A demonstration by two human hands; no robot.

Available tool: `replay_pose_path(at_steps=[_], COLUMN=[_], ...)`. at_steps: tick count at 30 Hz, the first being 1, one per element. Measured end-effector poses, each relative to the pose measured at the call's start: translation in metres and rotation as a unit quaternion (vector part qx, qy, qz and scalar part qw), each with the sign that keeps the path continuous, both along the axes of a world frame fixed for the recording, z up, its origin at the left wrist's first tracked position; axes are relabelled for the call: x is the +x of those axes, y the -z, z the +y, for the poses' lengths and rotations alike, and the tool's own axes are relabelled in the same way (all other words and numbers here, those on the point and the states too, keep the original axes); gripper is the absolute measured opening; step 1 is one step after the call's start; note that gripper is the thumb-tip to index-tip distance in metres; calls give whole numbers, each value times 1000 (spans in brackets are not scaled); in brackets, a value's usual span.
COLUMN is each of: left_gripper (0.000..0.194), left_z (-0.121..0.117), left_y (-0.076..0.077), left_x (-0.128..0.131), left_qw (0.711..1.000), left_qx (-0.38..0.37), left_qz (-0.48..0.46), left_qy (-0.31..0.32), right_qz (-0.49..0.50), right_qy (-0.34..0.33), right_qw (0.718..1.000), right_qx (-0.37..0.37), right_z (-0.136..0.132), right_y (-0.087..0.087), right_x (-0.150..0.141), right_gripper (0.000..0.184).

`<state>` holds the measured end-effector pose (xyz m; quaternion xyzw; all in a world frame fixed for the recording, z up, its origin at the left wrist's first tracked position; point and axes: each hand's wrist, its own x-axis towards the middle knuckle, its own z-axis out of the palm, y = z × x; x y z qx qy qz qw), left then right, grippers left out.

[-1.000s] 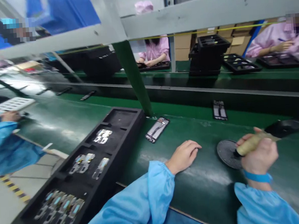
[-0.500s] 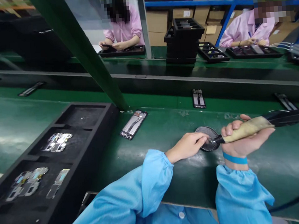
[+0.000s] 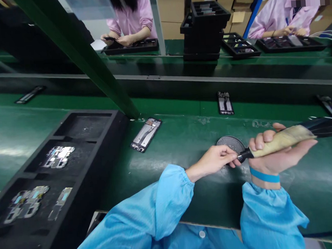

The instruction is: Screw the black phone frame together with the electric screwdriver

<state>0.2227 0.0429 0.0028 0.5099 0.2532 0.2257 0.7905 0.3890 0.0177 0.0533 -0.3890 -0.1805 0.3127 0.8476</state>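
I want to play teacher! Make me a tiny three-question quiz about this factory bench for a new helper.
1. True or false: the right hand holds the tape-wrapped tool.
2. What do the left hand fingertips pinch? A) the tool's tip B) a cardboard box C) a blue cup
3. Fill in: the round mesh dish rests on the green ____.

Key: 1 true; 2 A; 3 belt. The black tray beside the left sleeve holds small metal parts.

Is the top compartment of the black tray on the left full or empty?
Empty: the top compartment of the black tray shows only its dark floor, while the compartments below it hold small metal parts.
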Motion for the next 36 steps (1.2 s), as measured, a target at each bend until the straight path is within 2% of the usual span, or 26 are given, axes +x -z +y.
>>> replay_pose_path(at_steps=[6,10,15,18,24,33,36], left_gripper=[32,30,38,40,28,11,15], left_z=[1,1,1,0,-3,1,0], left_y=[-7,-6,-6,-9,-12,-4,-2], left_x=[-5,-6,-6,-6,-6,-3,-2], left_qw=[998,994,991,990,993,998,998], left_qx=[-52,-102,-130,-133,-107,-53,-55], left_qz=[0,-3,-20,-11,6,18,2], left_qy=[20,31,32,36,42,6,4], right_qz=[29,19,45,58,34,26,22], right_qy=[-8,-3,13,18,29,77,79], right_qw=[1000,1000,999,998,999,997,997], right_qx=[8,9,-6,-8,-5,12,5], right_z=[-1,-2,-1,-1,2,3,3], right_y=[-3,-2,-8,-11,-7,-8,-7], right_x=[-1,-1,-6,-8,-9,-9,-8], right_gripper=[84,84,83,82,86,88,87])
